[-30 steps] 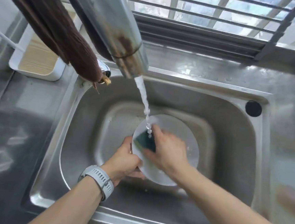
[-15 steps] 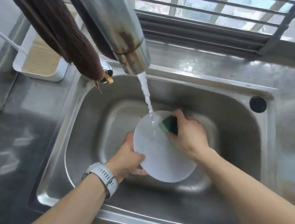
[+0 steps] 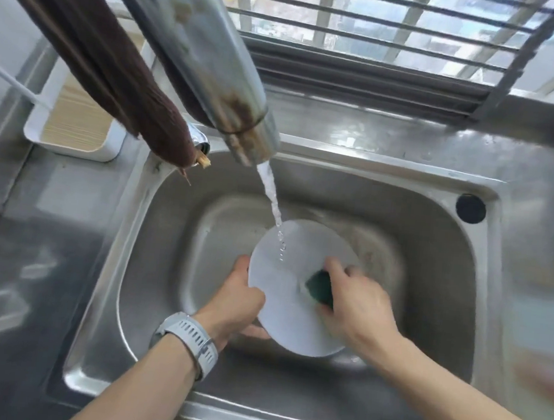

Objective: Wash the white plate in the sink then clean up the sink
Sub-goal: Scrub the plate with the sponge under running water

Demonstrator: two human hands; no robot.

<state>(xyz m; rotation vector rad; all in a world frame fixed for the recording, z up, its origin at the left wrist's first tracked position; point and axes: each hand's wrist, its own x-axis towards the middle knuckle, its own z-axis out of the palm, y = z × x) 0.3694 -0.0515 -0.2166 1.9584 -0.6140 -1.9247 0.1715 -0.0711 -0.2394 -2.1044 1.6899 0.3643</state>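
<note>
Down in the middle of the sink (image 3: 433, 243) is the white plate (image 3: 281, 297), tipped up a bit; the left hand (image 3: 234, 301) grips its rim at nine o'clock, thumb on top; the right hand (image 3: 357, 305) curls round a green sponge (image 3: 320, 287) and presses it on the plate at three o'clock; water (image 3: 272, 196) runs from the tap (image 3: 214, 70) and hits the plate near twelve o'clock; a grey watch (image 3: 190, 339) sits on the left wrist; a brown cloth (image 3: 113, 71) hangs at ten o'clock, above a white tray (image 3: 72, 121).
</note>
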